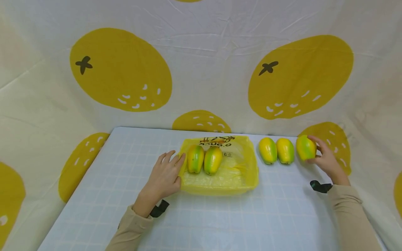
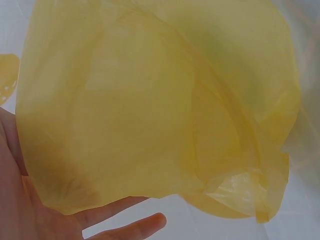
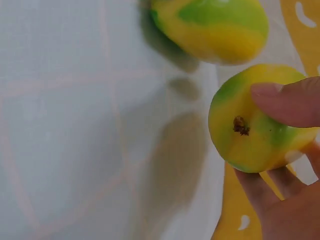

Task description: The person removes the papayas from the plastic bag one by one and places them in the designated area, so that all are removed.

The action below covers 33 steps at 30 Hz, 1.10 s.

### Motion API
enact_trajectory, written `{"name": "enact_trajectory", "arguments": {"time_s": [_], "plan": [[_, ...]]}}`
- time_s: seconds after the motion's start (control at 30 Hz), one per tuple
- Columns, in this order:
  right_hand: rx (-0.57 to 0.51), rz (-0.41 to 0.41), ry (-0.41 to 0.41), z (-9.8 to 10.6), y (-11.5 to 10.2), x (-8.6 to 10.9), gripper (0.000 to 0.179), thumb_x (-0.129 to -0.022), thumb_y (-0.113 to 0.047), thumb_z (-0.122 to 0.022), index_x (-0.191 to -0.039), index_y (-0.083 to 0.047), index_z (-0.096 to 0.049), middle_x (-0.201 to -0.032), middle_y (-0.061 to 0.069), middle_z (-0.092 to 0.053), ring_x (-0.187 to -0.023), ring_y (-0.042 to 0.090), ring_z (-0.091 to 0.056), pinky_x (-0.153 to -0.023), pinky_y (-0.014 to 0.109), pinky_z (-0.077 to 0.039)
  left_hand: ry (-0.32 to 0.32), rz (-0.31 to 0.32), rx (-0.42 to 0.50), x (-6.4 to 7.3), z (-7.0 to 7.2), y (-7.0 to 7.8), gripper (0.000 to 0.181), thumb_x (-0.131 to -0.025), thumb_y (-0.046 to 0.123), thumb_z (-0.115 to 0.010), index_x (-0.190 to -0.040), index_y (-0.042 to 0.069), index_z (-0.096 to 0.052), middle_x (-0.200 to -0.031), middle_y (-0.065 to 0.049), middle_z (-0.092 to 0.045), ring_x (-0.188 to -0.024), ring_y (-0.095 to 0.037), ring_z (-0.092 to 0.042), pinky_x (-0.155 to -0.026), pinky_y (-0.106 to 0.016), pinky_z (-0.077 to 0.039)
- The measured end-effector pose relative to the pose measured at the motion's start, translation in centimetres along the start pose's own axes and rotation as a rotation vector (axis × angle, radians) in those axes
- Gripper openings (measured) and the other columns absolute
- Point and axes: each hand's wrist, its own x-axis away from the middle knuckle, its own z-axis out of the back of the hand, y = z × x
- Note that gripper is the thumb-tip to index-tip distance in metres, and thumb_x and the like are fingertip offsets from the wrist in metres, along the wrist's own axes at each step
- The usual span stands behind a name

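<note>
My right hand (image 1: pixel 328 160) grips a yellow-green papaya (image 1: pixel 306 147) at the table's back right. In the right wrist view the thumb (image 3: pixel 290 102) presses near the brown stem end of this papaya (image 3: pixel 255 145), and its shadow falls apart from it on the table. Two more papayas, a nearer one (image 1: pixel 285 151) and one further left (image 1: pixel 267 150), lie side by side to its left. My left hand (image 1: pixel 164 176) rests with extended fingers against the left side of a yellow plastic bag (image 1: pixel 232 190). On the bag lie a left papaya (image 1: pixel 195 159) and a right papaya (image 1: pixel 213 160).
A pale checked cloth covers the table (image 1: pixel 220 223). Close behind its back edge hangs a white curtain (image 1: pixel 210 69) printed with large yellow fruits. Dark straps, one on the left wrist (image 1: pixel 159 208) and one on the right (image 1: pixel 320 187), stick out from the sleeves.
</note>
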Motion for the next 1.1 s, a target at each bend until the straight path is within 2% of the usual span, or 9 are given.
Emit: {"name": "enact_trajectory", "arguments": {"time_s": [0.17, 0.23, 0.33, 0.4, 0.43, 0.53, 0.77, 0.97, 1.1], "plan": [[0.079, 0.018, -0.013, -0.5, 0.7, -0.2, 0.098, -0.076, 0.007, -0.073, -0.158, -0.012, -0.023, -0.158, 0.024, -0.016, -0.130, 0.054, -0.023, -0.096, 0.072, -0.036, -0.005, 0.003, 0.004, 0.0, 0.0, 0.0, 0.065, -0.078, 0.007, -0.047, -0.142, 0.000, -0.052, -0.129, -0.013, -0.061, -0.133, -0.040, -0.042, -0.107, -0.056, -0.034], [0.115, 0.045, -0.008, -0.6, 0.9, -0.3, 0.097, -0.074, 0.007, -0.074, -0.156, -0.008, -0.025, -0.156, 0.025, -0.018, -0.128, 0.050, -0.025, -0.098, 0.063, -0.040, -0.005, 0.003, 0.006, 0.0, 0.0, 0.0, 0.065, -0.078, 0.007, -0.047, -0.142, 0.000, -0.052, -0.130, -0.013, -0.061, -0.133, -0.040, -0.042, -0.107, -0.056, -0.034], [0.140, 0.099, 0.005, -0.8, 1.2, -0.4, 0.095, -0.070, 0.010, -0.074, -0.153, -0.002, -0.029, -0.155, 0.027, -0.019, -0.128, 0.048, -0.024, -0.103, 0.058, -0.037, -0.005, 0.001, 0.008, 0.0, 0.0, 0.1, 0.065, -0.078, 0.007, -0.047, -0.142, 0.000, -0.052, -0.130, -0.013, -0.061, -0.133, -0.040, -0.042, -0.107, -0.056, -0.034], [0.145, 0.129, 0.009, -0.9, 1.3, -0.5, 0.093, -0.069, 0.011, -0.073, -0.152, 0.000, -0.032, -0.155, 0.028, -0.020, -0.130, 0.048, -0.022, -0.107, 0.061, -0.031, -0.006, 0.003, 0.004, 0.0, 0.0, 0.0, 0.065, -0.078, 0.007, -0.047, -0.142, 0.000, -0.052, -0.130, -0.013, -0.061, -0.133, -0.040, -0.041, -0.107, -0.056, -0.034], [0.147, 0.140, 0.008, -1.0, 1.3, -0.5, 0.093, -0.068, 0.011, -0.073, -0.151, 0.000, -0.033, -0.154, 0.029, -0.020, -0.131, 0.049, -0.021, -0.107, 0.067, -0.027, -0.006, 0.003, 0.004, 0.0, 0.0, 0.0, 0.065, -0.078, 0.007, -0.047, -0.143, 0.001, -0.052, -0.130, -0.013, -0.061, -0.133, -0.040, -0.041, -0.108, -0.056, -0.034], [0.141, 0.133, -0.006, -1.1, 1.3, -0.6, 0.095, -0.068, 0.011, -0.072, -0.153, 0.000, -0.031, -0.155, 0.031, -0.018, -0.134, 0.053, -0.017, -0.104, 0.076, -0.020, -0.005, 0.002, 0.003, 0.0, 0.0, 0.0, 0.065, -0.078, 0.007, -0.047, -0.142, 0.000, -0.052, -0.130, -0.013, -0.061, -0.133, -0.040, -0.041, -0.107, -0.056, -0.034], [0.145, 0.106, -0.076, -1.4, 1.3, -0.7, 0.099, -0.070, 0.008, -0.071, -0.156, 0.000, -0.022, -0.157, 0.035, -0.006, -0.135, 0.063, -0.011, -0.100, 0.082, -0.011, -0.007, 0.000, -0.001, 0.0, -0.1, 0.0, 0.065, -0.079, 0.008, -0.047, -0.143, 0.000, -0.051, -0.130, -0.013, -0.060, -0.133, -0.040, -0.041, -0.108, -0.056, -0.034], [0.167, 0.101, -0.088, -1.6, 1.3, -0.9, 0.099, -0.070, 0.007, -0.071, -0.156, 0.000, -0.020, -0.158, 0.034, -0.003, -0.134, 0.066, -0.008, -0.098, 0.084, -0.007, -0.005, -0.002, -0.004, 0.0, 0.0, -0.1, 0.065, -0.078, 0.008, -0.047, -0.143, 0.001, -0.052, -0.130, -0.013, -0.061, -0.133, -0.040, -0.041, -0.108, -0.056, -0.034], [0.161, 0.116, -0.092, -1.7, 1.4, -0.9, 0.099, -0.071, 0.008, -0.071, -0.155, 0.001, -0.020, -0.158, 0.034, -0.001, -0.134, 0.067, -0.006, -0.097, 0.085, -0.009, -0.006, -0.003, -0.007, 0.0, 0.0, 0.0, 0.065, -0.078, 0.007, -0.047, -0.143, 0.001, -0.051, -0.129, -0.013, -0.061, -0.133, -0.040, -0.041, -0.108, -0.055, -0.034]]}}
